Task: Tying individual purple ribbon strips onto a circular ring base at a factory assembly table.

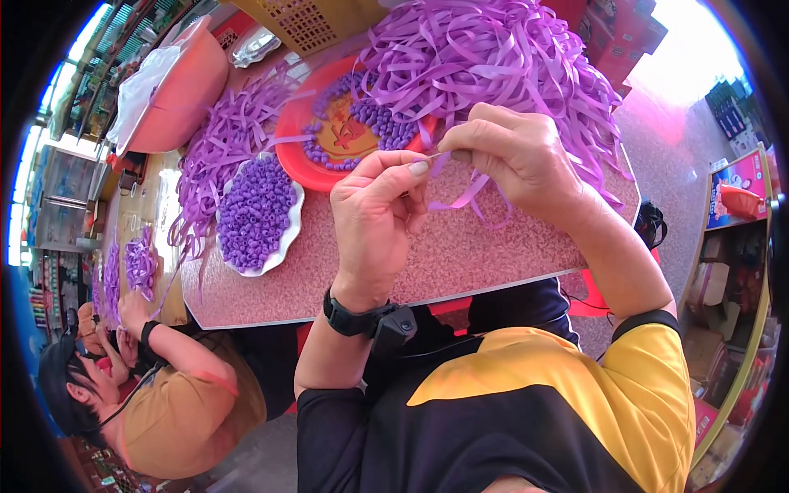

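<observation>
My left hand [382,193] is closed in a pinch, its thumb and forefinger together at a thin pale strand whose kind I cannot make out. Close by on the right, my right hand [518,160] pinches the end of a purple ribbon [472,194], which loops down below the fingers toward the table. The fingertips of both hands nearly meet above the table. Behind them lies a red plate [289,156] holding purple beads [382,122], partly hidden by ribbons. A white scalloped dish [289,226] heaped with purple beads [256,214] stands left of my left hand.
A big pile of purple ribbons [485,57] covers the far table; another bunch [234,123] lies left. Behind stand a pink basin [193,90] and a yellow basket [300,25]. At the lower left, another person [181,403] handles purple strands at the adjoining table.
</observation>
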Demonstrator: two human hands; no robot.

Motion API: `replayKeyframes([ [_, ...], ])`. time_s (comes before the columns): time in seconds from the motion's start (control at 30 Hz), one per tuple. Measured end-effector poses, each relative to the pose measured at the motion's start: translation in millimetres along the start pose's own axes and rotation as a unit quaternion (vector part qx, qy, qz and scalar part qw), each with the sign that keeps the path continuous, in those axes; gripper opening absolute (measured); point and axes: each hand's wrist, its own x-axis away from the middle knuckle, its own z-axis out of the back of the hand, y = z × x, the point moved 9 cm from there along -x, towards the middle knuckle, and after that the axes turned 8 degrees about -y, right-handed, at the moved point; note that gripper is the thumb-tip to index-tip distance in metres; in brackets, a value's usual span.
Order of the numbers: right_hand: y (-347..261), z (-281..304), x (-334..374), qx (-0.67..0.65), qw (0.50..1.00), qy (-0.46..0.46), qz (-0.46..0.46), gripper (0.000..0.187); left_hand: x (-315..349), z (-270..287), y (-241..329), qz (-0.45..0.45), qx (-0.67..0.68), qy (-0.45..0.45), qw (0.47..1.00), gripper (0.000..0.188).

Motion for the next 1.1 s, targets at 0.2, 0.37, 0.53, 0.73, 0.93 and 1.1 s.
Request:
replayKeyframes([
  [0.2, -1, -2, 1, 0.020, 1.000, -0.002, 0.010, 0.021, 1, 1, -2, 0.015, -0.025, -0.013, 0.999, 0.010],
  [0.37, -6, 2, 0, 0.058, 0.998, 0.000, 0.023, 0.024, 1, -3, -1, -0.005, 0.017, -0.017, 1.000, 0.009],
  [0.53, -6, 3, 0, 0.105, 0.994, -0.007, 0.024, 0.022, 0, 0, -2, 0.007, 0.005, -0.004, 1.000, 0.008],
  [0.73, -6, -1, 0, 0.122, 0.992, -0.020, 0.022, 0.024, 1, 4, 1, 0.010, -0.055, 0.036, 0.998, 0.007],
  [0.93, 9, 6, 0, 0.171, 0.985, -0.009, -0.015, 0.022, 2, 14, 5, -0.014, -0.045, 0.068, 0.997, 0.005],
  [1.1, -4, -6, -1, 0.237, 0.970, -0.061, 0.010, 0.021, 2, 11, 1, 0.010, -0.054, 0.068, 0.996, 0.005],
])
